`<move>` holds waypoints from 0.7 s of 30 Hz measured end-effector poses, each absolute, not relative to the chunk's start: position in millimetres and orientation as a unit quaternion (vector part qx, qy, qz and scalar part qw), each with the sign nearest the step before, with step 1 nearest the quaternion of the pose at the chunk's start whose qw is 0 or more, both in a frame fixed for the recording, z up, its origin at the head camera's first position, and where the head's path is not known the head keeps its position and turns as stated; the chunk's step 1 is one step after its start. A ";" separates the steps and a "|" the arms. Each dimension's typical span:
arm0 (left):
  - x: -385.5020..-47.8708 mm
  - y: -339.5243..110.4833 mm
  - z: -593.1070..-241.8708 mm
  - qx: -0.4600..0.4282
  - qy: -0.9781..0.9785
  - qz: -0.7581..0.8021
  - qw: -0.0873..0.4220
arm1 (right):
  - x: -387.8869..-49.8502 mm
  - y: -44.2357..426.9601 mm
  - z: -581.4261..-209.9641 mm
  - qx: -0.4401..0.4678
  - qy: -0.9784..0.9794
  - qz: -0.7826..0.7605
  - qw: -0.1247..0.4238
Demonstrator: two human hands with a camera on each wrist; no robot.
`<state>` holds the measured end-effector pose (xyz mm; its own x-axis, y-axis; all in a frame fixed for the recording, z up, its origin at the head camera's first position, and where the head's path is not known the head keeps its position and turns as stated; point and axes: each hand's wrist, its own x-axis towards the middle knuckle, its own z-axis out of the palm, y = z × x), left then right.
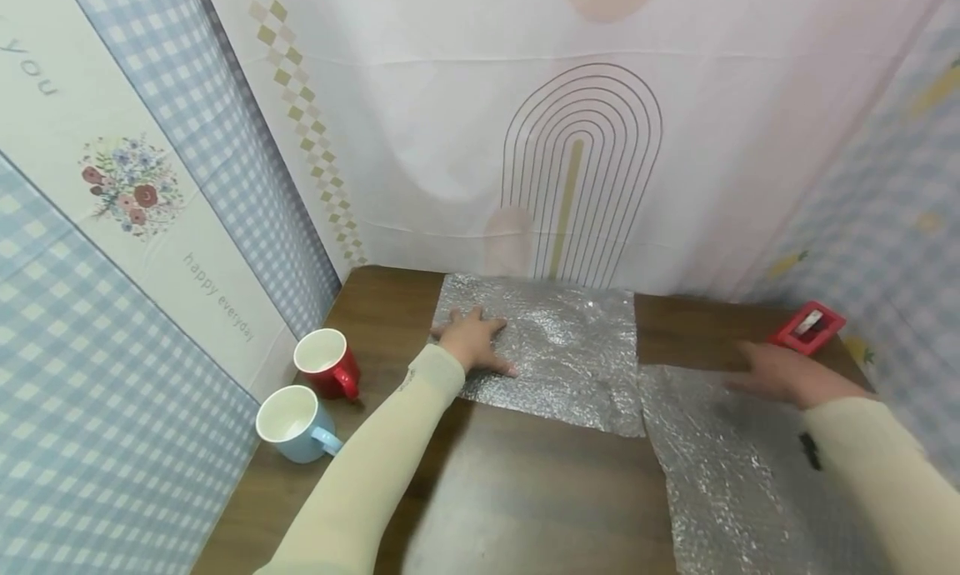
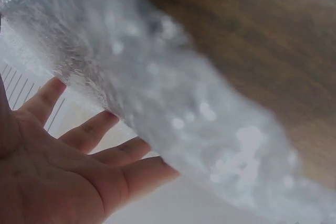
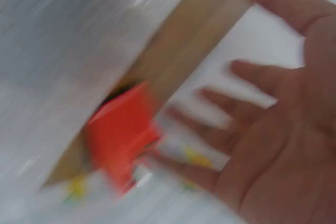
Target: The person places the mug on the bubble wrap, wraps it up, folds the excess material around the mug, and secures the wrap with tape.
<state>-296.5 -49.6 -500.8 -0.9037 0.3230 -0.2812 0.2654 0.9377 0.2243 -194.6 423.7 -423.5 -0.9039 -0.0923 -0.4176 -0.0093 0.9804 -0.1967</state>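
Observation:
My left hand (image 1: 471,342) rests with fingers spread on the left part of a shiny, crinkled sheet of bubble wrap (image 1: 570,350) at the back of the table. In the left wrist view the fingertips touch the sheet's bumpy surface (image 2: 142,93). A second bubble wrap sheet (image 1: 712,458) lies at the right, its corner meeting the first. Over its far part is my right hand (image 1: 787,375), blurred, its fingers extended and holding nothing. Whether it touches the sheet I cannot tell. Close beyond that hand stands a red box-like item (image 1: 808,327), also blurred in the right wrist view (image 3: 126,135).
Two mugs stand near the table's left edge: a red mug (image 1: 327,365) and, nearer, a light blue mug (image 1: 298,425). Brown wooden tabletop (image 1: 540,492) shows in front of the sheets. Printed cloth (image 1: 435,125) hangs behind, with checked cloth on both sides.

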 end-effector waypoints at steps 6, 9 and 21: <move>-300.5 -46.1 -505.7 0.146 0.973 0.086 0.158 | -243.0 319.8 -446.1 -0.136 0.973 -0.109 0.152; -298.7 -42.0 -506.2 0.147 0.972 0.092 0.158 | -255.1 297.7 -457.7 -0.140 0.972 -0.095 0.165; -292.4 -46.7 -509.2 0.142 0.975 0.100 0.140 | -272.2 282.9 -475.7 -0.139 0.970 -0.063 0.187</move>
<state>-292.4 -46.7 -509.2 -0.9207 0.3044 -0.2445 0.2482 0.9397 0.2353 -272.2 282.9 -475.7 -0.8910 -0.2939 -0.3459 -0.2469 0.9533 -0.1741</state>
